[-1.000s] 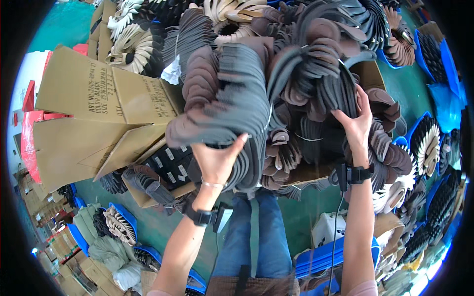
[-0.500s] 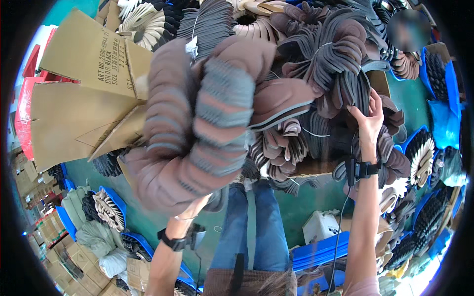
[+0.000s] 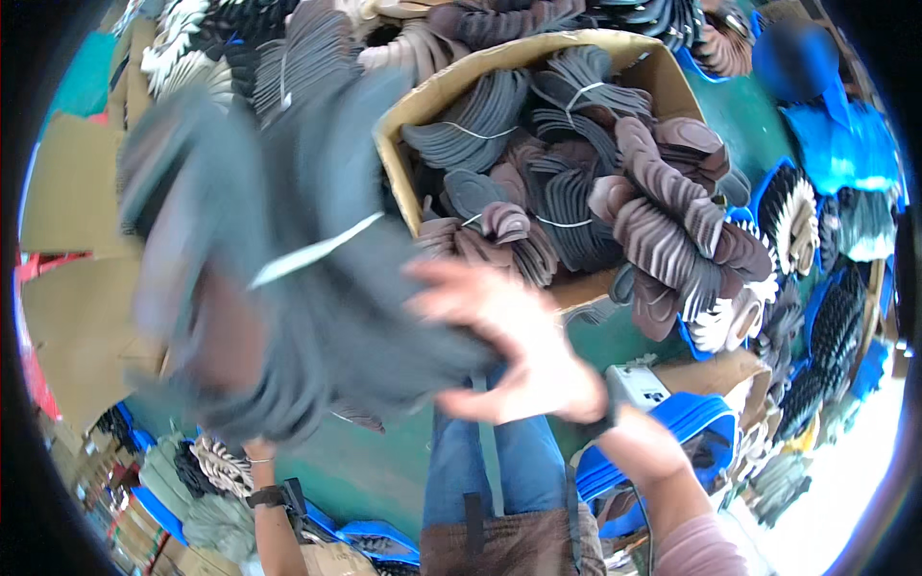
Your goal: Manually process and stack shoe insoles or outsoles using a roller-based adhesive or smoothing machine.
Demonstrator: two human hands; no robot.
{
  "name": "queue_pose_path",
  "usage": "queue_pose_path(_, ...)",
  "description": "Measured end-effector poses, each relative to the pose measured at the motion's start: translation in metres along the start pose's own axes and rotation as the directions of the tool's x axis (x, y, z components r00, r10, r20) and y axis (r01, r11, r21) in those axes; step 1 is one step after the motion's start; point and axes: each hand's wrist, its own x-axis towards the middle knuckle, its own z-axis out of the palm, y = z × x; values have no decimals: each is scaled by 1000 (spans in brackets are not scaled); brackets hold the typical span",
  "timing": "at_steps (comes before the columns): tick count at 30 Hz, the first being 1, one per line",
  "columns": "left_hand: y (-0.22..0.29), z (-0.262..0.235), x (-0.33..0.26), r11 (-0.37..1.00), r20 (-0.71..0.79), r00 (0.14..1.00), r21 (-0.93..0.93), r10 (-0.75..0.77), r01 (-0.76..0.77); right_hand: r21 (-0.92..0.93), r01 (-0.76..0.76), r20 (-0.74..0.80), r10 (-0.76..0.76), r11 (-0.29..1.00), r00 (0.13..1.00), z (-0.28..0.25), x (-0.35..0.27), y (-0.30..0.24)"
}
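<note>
A large load of dark grey and brown shoe insoles, strung with a white tie, hangs in front of me at the left, smeared by motion. Under its lower edge comes my left hand, bearing the load; its fingers are hidden behind the insoles. My right hand is spread, thumb and fingers apart, at the load's right end. It is blurred, and I see nothing gripped in it. Beyond it, a cardboard box holds several tied insole bundles, grey and brown.
An open carton with raised flaps stands at the left. Brown insole bundles drape over the box's right side. Blue bins stand near my right leg and along the right side. More insoles lie at the back.
The insole load has swung left and turned, showing its grey side and tie. My right hand has left the bundles in the box and come to the load. The box shows more openly.
</note>
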Motion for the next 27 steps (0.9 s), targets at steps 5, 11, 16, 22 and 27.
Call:
queue_pose_path(5, 5, 37, 56, 995, -20, 995, -8, 98, -98, 180, -79, -53, 90, 980, 995, 112, -26, 17)
queue_pose_path(11, 37, 85, 59, 988, -143, 989, 151, 47, -25, 304, -234, -180, 297, 923, 938, 103, -42, 37)
queue_pose_path(16, 5, 78, 33, 949, -117, 987, 306, 110, -70, 606, -487, -160, 697, 629, 699, 90, -16, 40)
queue_pose_path(22, 28, 63, 14, 998, -179, 984, 62, 9, 2, 842, -428, -34, 824, 328, 566, 55, -19, 49)
queue_pose_path(27, 20, 36, -17, 996, -200, 977, -59, -76, 65, 870, -397, -28, 834, 292, 552, 52, -14, 51)
